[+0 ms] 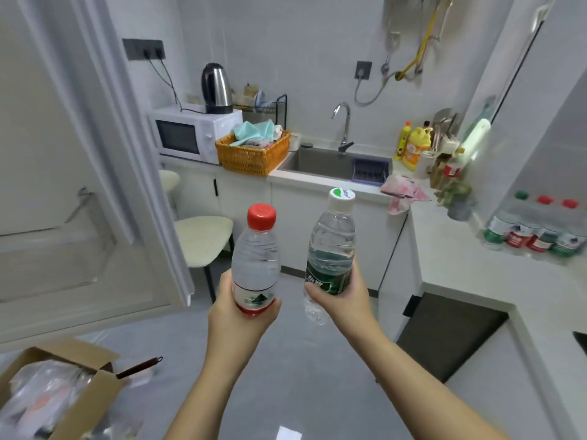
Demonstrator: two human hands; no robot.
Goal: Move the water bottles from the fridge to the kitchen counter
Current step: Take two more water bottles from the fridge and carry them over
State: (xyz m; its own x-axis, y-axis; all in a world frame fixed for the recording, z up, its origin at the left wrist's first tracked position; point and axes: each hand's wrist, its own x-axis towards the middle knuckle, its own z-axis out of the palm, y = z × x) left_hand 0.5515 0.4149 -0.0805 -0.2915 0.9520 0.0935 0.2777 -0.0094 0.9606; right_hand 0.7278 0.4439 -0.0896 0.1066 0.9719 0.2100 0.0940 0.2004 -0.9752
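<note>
Two held bottles point(255, 258) point(332, 246), water inside

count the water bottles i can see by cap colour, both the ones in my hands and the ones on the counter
red cap: 3, one in the left hand, two on the counter
green cap: 1, on the counter
white cap: 1, in the right hand
total: 5, though the counter group is blurred and cut by the frame edge

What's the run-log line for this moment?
left hand: holds red-capped clear plastic bottle | right hand: holds white-capped green-labelled bottle | both upright, mid-air | bottle group on white counter
</note>
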